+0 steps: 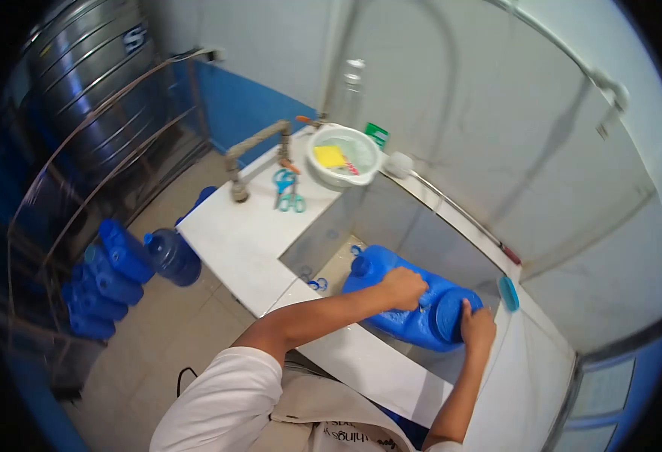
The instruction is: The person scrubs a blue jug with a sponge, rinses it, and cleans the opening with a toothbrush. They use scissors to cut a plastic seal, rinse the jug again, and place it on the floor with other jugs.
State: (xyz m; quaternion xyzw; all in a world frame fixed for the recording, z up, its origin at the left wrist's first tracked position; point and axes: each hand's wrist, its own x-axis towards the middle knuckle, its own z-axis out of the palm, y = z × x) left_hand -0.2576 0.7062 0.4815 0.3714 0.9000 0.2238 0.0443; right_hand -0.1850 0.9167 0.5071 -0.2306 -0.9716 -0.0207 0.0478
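A blue plastic water container [380,305] lies on its side in the tiled sink basin [323,245]. My left hand [405,288] is closed round the handle on its upper side. At the container's right end is a wide round blue cap [447,316]. My right hand [478,328] grips the edge of this cap, thumb on top and fingers over the far side. Small blue ring-shaped pieces [317,284] lie on the basin floor beside the container. Right of my right hand, a teal brush [509,294] rests on the basin ledge.
A white bowl [344,179] with a yellow sponge stands on the counter, near scissors [291,197] and a faucet pipe [256,143]. A long-handled brush [466,222] lies along the back ledge. Several blue containers [112,279] and a round water jug [174,258] stand on the floor at left.
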